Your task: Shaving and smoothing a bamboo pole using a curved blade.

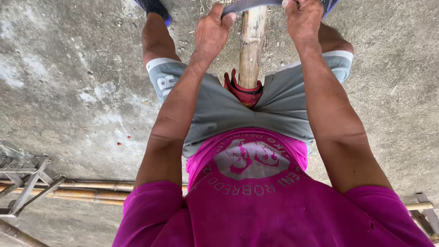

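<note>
A curved grey blade (pixel 249 5) is gripped at both ends, the left hand (pixel 211 33) closed around its left end and the right hand (pixel 302 20) closed around its right end, both near the top edge of the view. The blade is laid across a bamboo pole (pixel 251 45), touching its upper face (whether the edge bites into the skin cannot be told, since the contact lies at the very border of the frame). The pole is run between the thighs and is seated against a red pad (pixel 244 93) at the lap, where its near end is hidden.

The bamboo is judged stiff, hollow and fairly light, with a hard, smooth skin that is likely to be slippery under metal; it is probably best steadied along its length between the legs, as it is here, not by the hands. The blade looks thin and rigid, and is safest taken at its two ends, clear of the edge.

Further out, grey shorts (pixel 215 107) and a magenta shirt (pixel 256 201) with a round pale print are seen. Dark shoes with a purple edge (pixel 155 8) are planted on the rough concrete floor (pixel 68 82), where small chips and shavings are scattered near the feet. More bamboo poles (pixel 91 190) are laid along the lower left, beside a grey metal frame (pixel 25 183), and another pole end shows at the lower right.
</note>
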